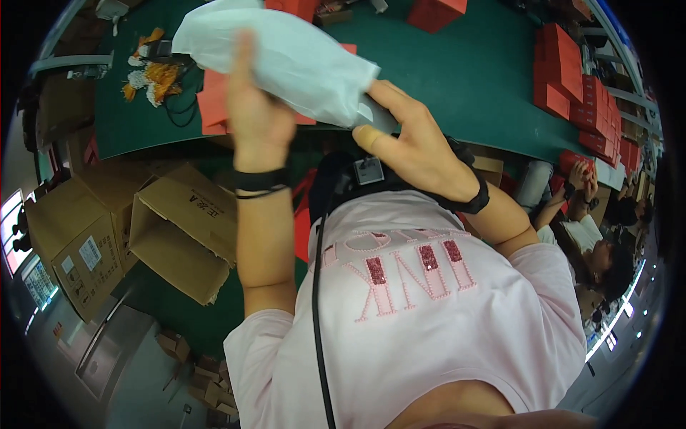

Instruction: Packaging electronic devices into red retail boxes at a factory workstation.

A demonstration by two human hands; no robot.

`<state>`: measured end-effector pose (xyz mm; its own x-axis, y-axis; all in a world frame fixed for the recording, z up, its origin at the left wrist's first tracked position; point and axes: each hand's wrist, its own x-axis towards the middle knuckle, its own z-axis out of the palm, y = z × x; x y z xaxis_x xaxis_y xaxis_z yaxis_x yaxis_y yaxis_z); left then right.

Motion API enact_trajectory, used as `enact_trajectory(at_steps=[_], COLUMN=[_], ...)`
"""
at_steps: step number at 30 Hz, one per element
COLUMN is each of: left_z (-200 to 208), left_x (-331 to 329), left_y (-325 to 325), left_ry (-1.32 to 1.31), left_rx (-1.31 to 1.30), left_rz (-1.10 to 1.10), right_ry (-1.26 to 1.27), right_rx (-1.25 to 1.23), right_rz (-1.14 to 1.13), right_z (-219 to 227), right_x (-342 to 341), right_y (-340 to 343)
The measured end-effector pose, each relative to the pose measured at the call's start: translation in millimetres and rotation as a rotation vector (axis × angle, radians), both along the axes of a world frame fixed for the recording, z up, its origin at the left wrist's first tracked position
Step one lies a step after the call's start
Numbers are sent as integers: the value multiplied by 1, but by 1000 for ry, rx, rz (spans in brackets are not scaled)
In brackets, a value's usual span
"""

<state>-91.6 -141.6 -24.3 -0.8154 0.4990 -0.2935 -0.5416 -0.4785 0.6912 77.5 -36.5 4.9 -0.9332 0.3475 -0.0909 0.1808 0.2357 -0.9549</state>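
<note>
A white, thin-looking bag (286,61) is raised over the near edge of the green table (486,79), stretched slantwise between my hands. My right hand (421,146) is closed on its right end, thumb below and fingers above. Beside that thumb a greyish, shiny flap (377,118) shows. My left hand (261,114) is upright against the bag's left part. Motion smears its fingers, and some are hidden, so its grip is unclear. Whatever the bag contains cannot be seen. Under it, a red box (213,107) lies partly covered on the table.
Orange and white bundles (158,79) and a black cable (182,114) lie at the table's left. Another red box (436,13) sits at the far side; stacked red boxes (561,68) line the right. An open carton (182,229) stands below left. A co-worker (582,229) sits at right.
</note>
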Motion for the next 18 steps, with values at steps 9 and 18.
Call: enact_trajectory(at_steps=[9,18], left_z=[-23,-14], left_x=[76,62], left_y=[22,45], left_ry=[327,-71], left_rx=[-58,53], left_rz=[-132,-75], right_ry=[292,306], right_rx=[-538,-489], right_rz=[-345,-241], right_z=[-44,-44], right_x=[-9,-17], right_y=[27,6])
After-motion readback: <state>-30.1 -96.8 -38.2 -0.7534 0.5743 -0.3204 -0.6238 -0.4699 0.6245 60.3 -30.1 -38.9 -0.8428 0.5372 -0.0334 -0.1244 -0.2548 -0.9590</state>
